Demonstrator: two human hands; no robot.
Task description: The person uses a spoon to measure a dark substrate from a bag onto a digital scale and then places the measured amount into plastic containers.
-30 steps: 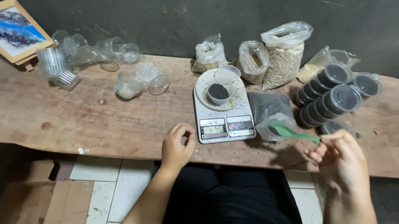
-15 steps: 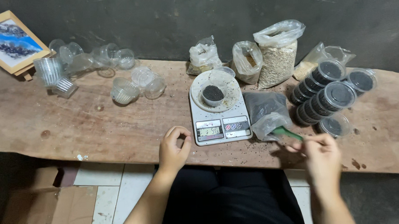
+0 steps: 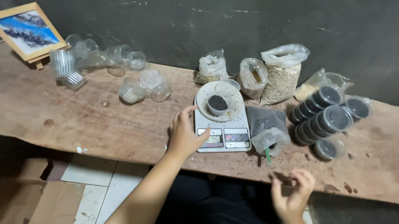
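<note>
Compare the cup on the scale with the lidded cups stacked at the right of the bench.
The cup on the scale stands upright with no lid; the stacked cups lie on their sides in rows, each with a clear lid. The cup on the scale stands alone on the white scale; the stacked cups rest on the wooden bench. Both are small clear plastic cups holding dark grains.

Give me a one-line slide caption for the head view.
Left hand beside the scale holding a cup of dark grains; right hand empty, green scoop in the bag.
</note>
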